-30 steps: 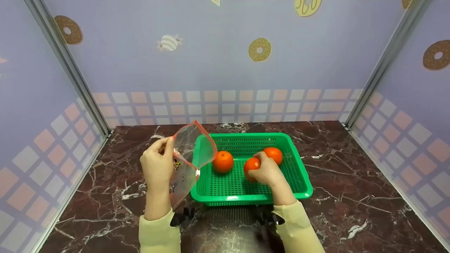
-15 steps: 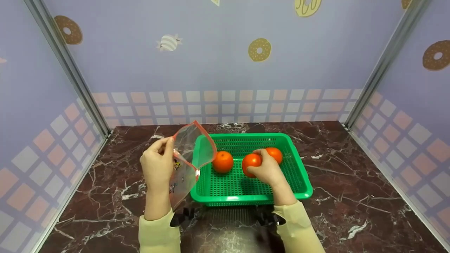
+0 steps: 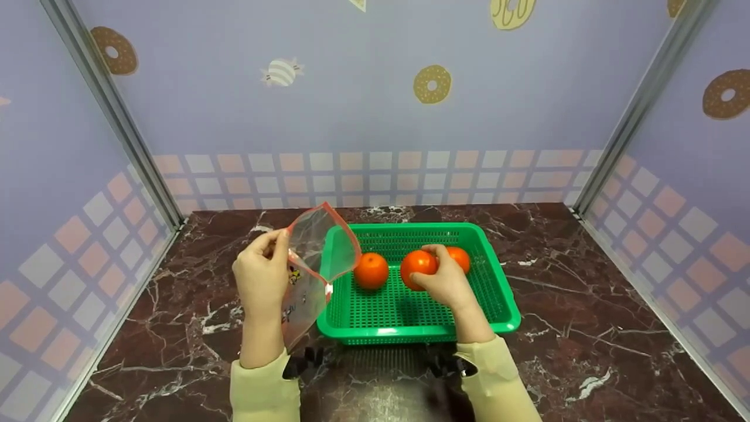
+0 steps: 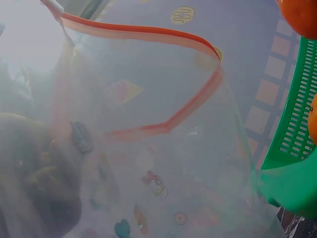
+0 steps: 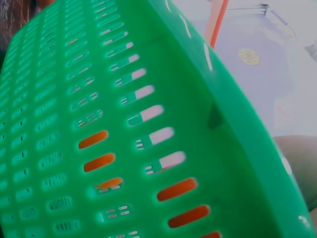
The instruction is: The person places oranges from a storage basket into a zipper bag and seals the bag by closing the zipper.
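My left hand (image 3: pixel 261 275) pinches the rim of a clear zip bag (image 3: pixel 310 305) with a red-orange edge and small cartoon prints. The bag's mouth gapes toward the basket; in the left wrist view the bag (image 4: pixel 163 168) fills most of the picture. My right hand (image 3: pixel 450 284) grips an orange (image 3: pixel 417 270) between thumb and fingers, held above the floor of the green basket (image 3: pixel 384 333). A second orange (image 3: pixel 371 271) sits in the basket's left part. Another orange (image 3: pixel 459 259) lies at the right, partly hidden behind my right hand.
The basket's slotted wall (image 5: pixel 198 134) takes up most of the right wrist view. A dark red marbled table (image 3: pixel 586 305) lies under everything. Patterned panels (image 3: pixel 375 117) close off the back and both sides, with metal posts (image 3: pixel 117 117) in the corners.
My right hand has lifted the orange slightly off the basket floor, more of it now showing. The left hand and the bag have stayed in place.
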Available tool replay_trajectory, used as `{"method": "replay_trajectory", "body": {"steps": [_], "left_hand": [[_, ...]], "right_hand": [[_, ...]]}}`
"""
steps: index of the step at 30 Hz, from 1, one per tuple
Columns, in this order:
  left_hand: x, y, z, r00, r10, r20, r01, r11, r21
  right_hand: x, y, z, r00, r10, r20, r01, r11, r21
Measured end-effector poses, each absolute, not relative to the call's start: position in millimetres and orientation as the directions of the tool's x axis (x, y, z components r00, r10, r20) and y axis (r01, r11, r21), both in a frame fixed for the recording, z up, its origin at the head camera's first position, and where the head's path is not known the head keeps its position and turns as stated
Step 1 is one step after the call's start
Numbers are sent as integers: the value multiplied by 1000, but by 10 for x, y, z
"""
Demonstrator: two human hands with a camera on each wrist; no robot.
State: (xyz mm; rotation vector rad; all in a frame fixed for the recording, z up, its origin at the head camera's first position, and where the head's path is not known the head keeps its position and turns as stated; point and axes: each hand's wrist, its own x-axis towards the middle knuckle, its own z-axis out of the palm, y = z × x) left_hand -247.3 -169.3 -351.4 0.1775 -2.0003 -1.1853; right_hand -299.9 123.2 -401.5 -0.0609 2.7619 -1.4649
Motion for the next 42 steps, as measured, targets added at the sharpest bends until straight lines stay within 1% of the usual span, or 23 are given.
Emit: {"method": "replay_trajectory", "body": {"steps": [17, 27, 34, 42], "left_hand": [[-2468, -1690, -3513, -667, -490, 562, 262, 552, 792], [-2464, -1686, -3504, -677, -488, 551, 258, 544, 798], [-2453, -1690, -3507, -695, -489, 527, 245, 529, 813], [-2468, -1691, -3521, -684, -487, 544, 257, 537, 803]], "right_hand": [[-3004, 1240, -3988, -1000, -26, 1, -13, 473, -881], [-2980, 1215, -3943, -1000, -7, 30, -31, 425, -905], [-2970, 1206, -3898, -999, -15, 28, -31, 356, -934], [-2975, 1191, -3859, -1000, -22, 12, -18, 325, -945]]}}
